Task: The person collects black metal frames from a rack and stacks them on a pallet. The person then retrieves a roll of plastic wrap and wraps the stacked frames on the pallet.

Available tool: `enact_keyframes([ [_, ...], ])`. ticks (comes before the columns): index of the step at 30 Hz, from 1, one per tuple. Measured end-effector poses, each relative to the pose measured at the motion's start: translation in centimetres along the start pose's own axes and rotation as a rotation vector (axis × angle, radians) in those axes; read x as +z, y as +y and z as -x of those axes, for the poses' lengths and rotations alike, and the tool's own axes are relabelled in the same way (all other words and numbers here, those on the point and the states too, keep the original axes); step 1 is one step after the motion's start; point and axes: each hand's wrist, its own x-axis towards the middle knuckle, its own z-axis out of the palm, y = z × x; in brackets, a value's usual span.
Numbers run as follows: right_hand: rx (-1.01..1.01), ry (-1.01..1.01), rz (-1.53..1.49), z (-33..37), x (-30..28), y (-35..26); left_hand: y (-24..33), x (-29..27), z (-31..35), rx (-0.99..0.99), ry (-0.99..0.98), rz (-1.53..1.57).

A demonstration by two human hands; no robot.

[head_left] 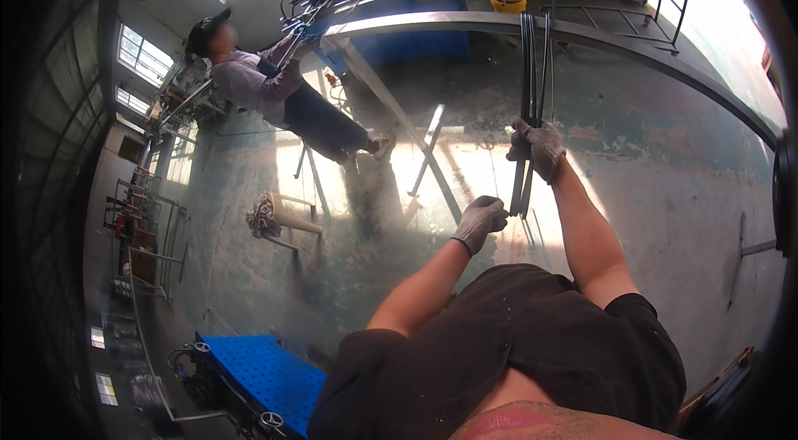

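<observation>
"Where do we find the dark strips [529,74]?"
"We see them running from the metal rail [449,21] back toward the wearer, bunched close together. We can't count them, since they overlap, and we can't make out whether their far ends hook over the rail or only lean on it."

"And the hands?"
"Our right hand [542,149], in a greyish glove, is closed around the bundle below its middle, hiding that stretch of it. Our left hand [482,222], gloved too, has its fingers curled in, just beside the near ends. We can't tell whether it pinches anything, because the fingertips are turned away from us."

"What else do we have around us?"
"Beyond the rail we have a blue machine [424,20] with dark fittings, partly covered by the rail, and a yellow bucket [509,0]. To the left another person [258,83] leans toward that machine, hands hard to make out. Nearer, we see a pale stool [297,214] with a tangled grey bundle. At lower left, a blue perforated table [266,373] is cut off by our sleeve."
</observation>
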Motion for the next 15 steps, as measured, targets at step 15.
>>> enact_keyframes([
  [15, 0.003, -0.028, -0.036, -0.1, -0.8, 0.0, 2.4, 0.6, 1.5, 0.052, 0.104, -0.088],
])
